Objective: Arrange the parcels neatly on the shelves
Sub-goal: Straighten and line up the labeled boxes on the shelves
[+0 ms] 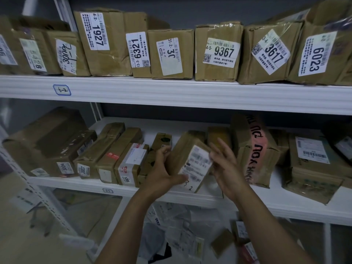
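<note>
A white metal shelving unit filled the view, its upper shelf [171,92] carrying a tight row of brown cardboard parcels standing on end. Their white labels faced out: the 1927 parcel [102,44], the narrow 6321 parcel [138,52], the 9367 parcel [219,52], the tilted 3617 parcel [268,54] and the 6023 parcel [320,54] at the far right.

On the middle shelf [276,189] the parcels lay less evenly. A large taped box [47,141] sat at the left end, and a flat box with a barcode label [314,162] lay at the right end. Between them stood a crumpled parcel wrapped in pink printed tape [255,149]. Right of the large box, the long 3007 parcel [99,149] and the 1205 parcel [129,164] lay side by side, pointing toward the back.

The parcel being handled [190,159] sat at the middle of this shelf, tilted, its white label facing up and forward, between the 1205 parcel's neighbours and the pink-taped parcel. The left hand [162,172] gripped it, fingers curled over its left edge and thumb lying across the lower part of the label. The right hand [226,168] was spread with straight fingers just beside the parcel's right edge and held nothing; blur hid whether it touched the cardboard.

Below the middle shelf lay a loose pile of soft mailers [171,225]. A small handwritten tag [62,90] was stuck to the upper shelf's front edge.
</note>
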The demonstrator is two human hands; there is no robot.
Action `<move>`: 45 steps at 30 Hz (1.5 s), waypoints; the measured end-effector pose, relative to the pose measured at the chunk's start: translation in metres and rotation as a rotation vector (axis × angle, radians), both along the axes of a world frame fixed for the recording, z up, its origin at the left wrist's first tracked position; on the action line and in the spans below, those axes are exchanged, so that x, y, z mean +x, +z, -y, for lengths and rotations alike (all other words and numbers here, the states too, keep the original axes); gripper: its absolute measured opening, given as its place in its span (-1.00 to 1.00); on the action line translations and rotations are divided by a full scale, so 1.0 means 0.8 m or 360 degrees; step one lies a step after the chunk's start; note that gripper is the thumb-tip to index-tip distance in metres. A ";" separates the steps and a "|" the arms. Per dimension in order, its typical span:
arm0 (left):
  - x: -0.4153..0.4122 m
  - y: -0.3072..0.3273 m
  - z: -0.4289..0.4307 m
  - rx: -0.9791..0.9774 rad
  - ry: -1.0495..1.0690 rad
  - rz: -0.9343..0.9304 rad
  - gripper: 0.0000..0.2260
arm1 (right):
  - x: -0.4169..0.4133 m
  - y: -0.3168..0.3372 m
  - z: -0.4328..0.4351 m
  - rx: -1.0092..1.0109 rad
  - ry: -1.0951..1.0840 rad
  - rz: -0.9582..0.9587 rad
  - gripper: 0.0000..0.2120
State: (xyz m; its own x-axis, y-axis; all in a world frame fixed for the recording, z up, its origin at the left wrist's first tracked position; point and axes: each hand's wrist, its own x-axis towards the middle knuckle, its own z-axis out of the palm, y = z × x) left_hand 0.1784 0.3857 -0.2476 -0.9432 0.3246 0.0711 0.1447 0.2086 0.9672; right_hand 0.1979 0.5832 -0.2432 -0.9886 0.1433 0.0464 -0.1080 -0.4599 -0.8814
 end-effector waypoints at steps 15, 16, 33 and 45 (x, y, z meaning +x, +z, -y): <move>-0.008 -0.007 0.004 -0.0255 0.0256 -0.0649 0.01 | -0.015 0.020 0.011 0.1016 0.0386 -0.0151 -0.42; -0.009 -0.007 0.006 -0.0316 0.0296 -0.0716 -0.05 | -0.018 0.022 0.011 0.1066 0.0370 -0.0159 -0.51; -0.036 -0.020 0.015 -0.0479 0.1097 -0.0572 -0.04 | -0.090 -0.067 0.052 0.3063 -0.0230 0.0301 -0.40; -0.043 -0.050 -0.008 -0.1124 0.0951 -0.0914 -0.05 | -0.058 -0.076 0.015 0.2371 -0.0365 0.0344 -0.38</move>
